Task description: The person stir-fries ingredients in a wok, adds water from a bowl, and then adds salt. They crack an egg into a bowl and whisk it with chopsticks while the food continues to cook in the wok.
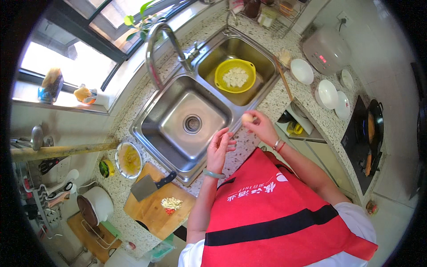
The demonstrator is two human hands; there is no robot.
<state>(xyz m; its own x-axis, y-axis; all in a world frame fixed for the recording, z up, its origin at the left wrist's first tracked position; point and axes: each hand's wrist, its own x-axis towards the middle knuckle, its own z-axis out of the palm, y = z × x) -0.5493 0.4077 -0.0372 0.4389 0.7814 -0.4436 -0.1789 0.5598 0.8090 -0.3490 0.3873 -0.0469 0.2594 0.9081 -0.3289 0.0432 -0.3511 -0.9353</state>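
I stand in a kitchen at a speckled stone worktop [271, 104] that runs under a window, with a steel double sink [178, 147] set into it and a curved tap [155, 49] rising at its far edge. In the far-right basin sits a yellow colander [220, 73] holding pale chunks [235, 78]. My right hand [261, 127] is raised over the worktop just right of the sink, its fingers pinched shut around a small pale piece of food [247, 118]. My left hand [220, 149] hovers just beside it, near the sink's front edge, fingers spread and loose, holding nothing. To the left lies a wooden cutting board [153, 211] carrying a cleaver [149, 186] and a small heap of chopped bits [171, 204]. Just beyond the board stands a glass bowl [128, 159] with something yellow in it. On the right, white bowls and plates [327, 93] stand near a rice cooker [324, 49], and a dark pan [372, 124] rests on the stove. I wear a red apron [275, 213].
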